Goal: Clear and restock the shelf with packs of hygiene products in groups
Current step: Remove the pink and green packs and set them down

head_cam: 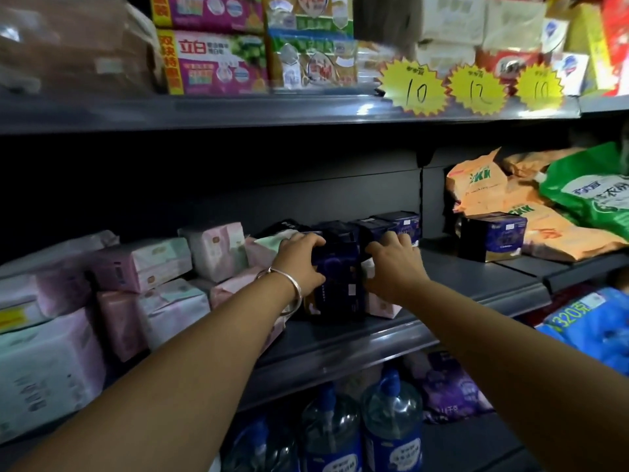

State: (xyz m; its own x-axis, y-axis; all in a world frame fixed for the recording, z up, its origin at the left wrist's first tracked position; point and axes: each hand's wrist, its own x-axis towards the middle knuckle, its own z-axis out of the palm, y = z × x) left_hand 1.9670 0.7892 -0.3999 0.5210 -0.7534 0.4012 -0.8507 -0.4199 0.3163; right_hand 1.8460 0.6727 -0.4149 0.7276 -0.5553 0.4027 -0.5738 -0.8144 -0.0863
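A dark blue pack (337, 267) stands upright on the grey middle shelf (452, 284). My left hand (299, 264), with a silver bangle on the wrist, grips its left side and top. My right hand (394, 264) reaches to the pack's right side, fingers curled over a second dark blue pack (377, 229) behind. More dark blue packs (401, 221) line the back of the shelf. Another dark blue pack (492, 236) stands apart to the right. Pink and pale green packs (153, 267) are stacked at the left.
Orange and green bags (544, 206) lie on the right shelf section. Yellow price tags (413, 86) hang from the upper shelf, which holds boxed goods (218, 59). Water jugs (391, 424) and a purple pack (449, 386) sit below. A blue bag (592, 325) lies at right.
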